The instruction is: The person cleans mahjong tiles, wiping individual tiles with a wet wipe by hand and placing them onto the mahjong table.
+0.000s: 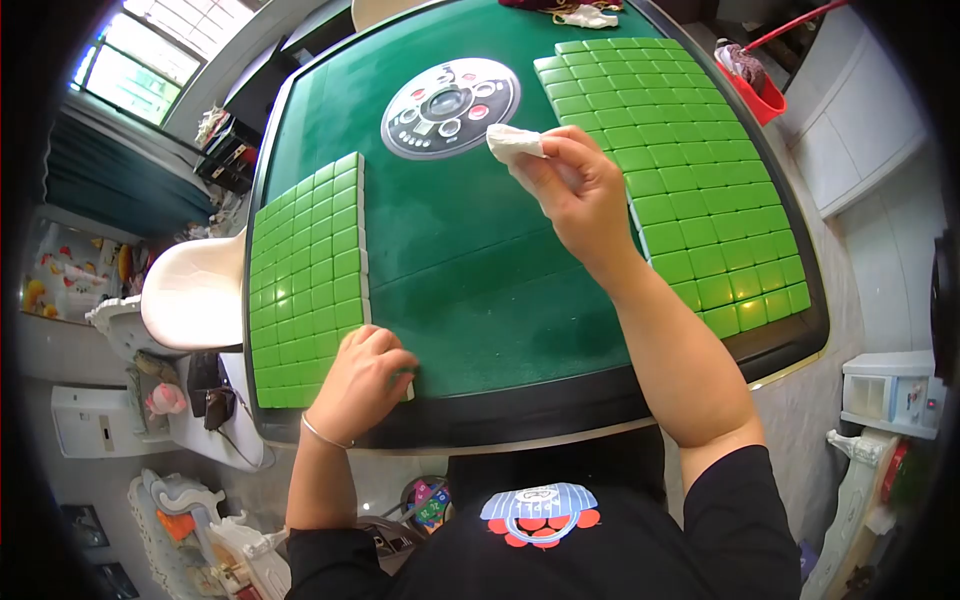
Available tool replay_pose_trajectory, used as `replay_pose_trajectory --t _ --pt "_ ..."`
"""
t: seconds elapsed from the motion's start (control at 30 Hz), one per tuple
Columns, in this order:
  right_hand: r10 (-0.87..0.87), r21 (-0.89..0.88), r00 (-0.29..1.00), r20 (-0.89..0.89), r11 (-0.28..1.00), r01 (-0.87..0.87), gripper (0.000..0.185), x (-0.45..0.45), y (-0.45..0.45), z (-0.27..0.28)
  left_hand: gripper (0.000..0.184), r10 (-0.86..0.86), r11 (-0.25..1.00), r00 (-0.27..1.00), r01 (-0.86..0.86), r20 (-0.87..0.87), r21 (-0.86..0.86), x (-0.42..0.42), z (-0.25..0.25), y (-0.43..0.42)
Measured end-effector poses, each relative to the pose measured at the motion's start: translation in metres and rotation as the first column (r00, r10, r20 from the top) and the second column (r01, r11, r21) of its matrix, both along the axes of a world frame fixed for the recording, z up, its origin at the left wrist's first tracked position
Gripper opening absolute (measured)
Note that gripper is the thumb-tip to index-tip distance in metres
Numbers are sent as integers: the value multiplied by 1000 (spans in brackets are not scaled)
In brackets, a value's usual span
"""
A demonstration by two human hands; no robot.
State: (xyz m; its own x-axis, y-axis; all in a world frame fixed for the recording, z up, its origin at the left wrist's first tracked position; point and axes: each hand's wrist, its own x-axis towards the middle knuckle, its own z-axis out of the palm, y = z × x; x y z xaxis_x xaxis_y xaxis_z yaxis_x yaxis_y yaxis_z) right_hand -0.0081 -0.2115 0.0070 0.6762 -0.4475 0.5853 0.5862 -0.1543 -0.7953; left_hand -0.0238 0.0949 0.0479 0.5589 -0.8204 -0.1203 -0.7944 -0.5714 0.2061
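While your right hand [585,195] holds the white wad [513,142] up over the table, pinched between thumb and fingers, your left hand [368,378] is at the near inner corner of the left tile block [310,250], so the left is much the nearer hand to those tiles. The wad lies well apart from them, off beyond your left fingers and to the right; its longer way runs roughly crosswise from your fingertips, its free end pointing left. Your left fingers are curled, with a pale tile edge [409,388] showing just beside them; whether they grip it you cannot tell from here. That block's long axis runs away from you, as does that of the right tile block [690,160], which your right forearm partly covers. The wad looks soft and creased, cloth or tissue. The tiles are glossy, round-edged green rectangles with white sides, packed in close rows on dark green felt [500,300], inside a smooth black rim [520,408], with a round grey console [450,105] at the middle.
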Motion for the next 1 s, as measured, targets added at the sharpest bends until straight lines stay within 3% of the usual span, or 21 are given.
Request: replay_pose_trajectory --t 0.07,0.13,0.2,0.27,0.37,0.43,0.57,0.6,0.77,0.83,0.97,1.0 --pt "-15 99 998 61 995 9 14 -2 -7 3 25 -36 999 977 41 209 -17 5 8 -32" --pt "-11 263 995 96 965 -14 14 -3 -17 14 34 -93 969 979 131 179 -209 28 10 -75" --pt "-67 391 997 37 919 48 14 -4 -34 18 36 -102 891 994 69 -50 -449 48 -3 -125" --pt "-125 501 991 52 861 83 15 -3 -45 24 43 -80 836 996 53 -26 -546 63 -19 -177" --pt "-161 563 983 87 822 84 16 3 -53 19 56 17 852 997 26 78 -523 78 -41 -234" --pt "-143 534 987 70 841 84 16 1 -55 18 55 42 907 997 -10 66 -421 85 -53 -254" --pt "-141 545 988 61 834 85 16 4 -56 19 42 152 917 988 -131 27 -378 79 -60 -267" --pt "-120 546 991 57 835 70 16 3 -57 18 40 113 908 991 -72 75 -412 81 -67 -263" --pt "-33 499 999 5 866 26 17 -4 -51 24 38 94 749 951 -263 -296 -608 51 -35 -203" --pt "38 448 998 -47 894 -13 16 -8 -40 25 38 107 685 951 -282 -291 -672 34 -23 -169" --pt "47 59 996 -76 997 -42 12 -12 -6 16 36 226 548 940 -340 -257 -764 14 -18 -123" --pt "28 -38 999 46 999 -26 11 -14 8 16 36 265 521 932 -356 -249 -776 12 -20 -116"
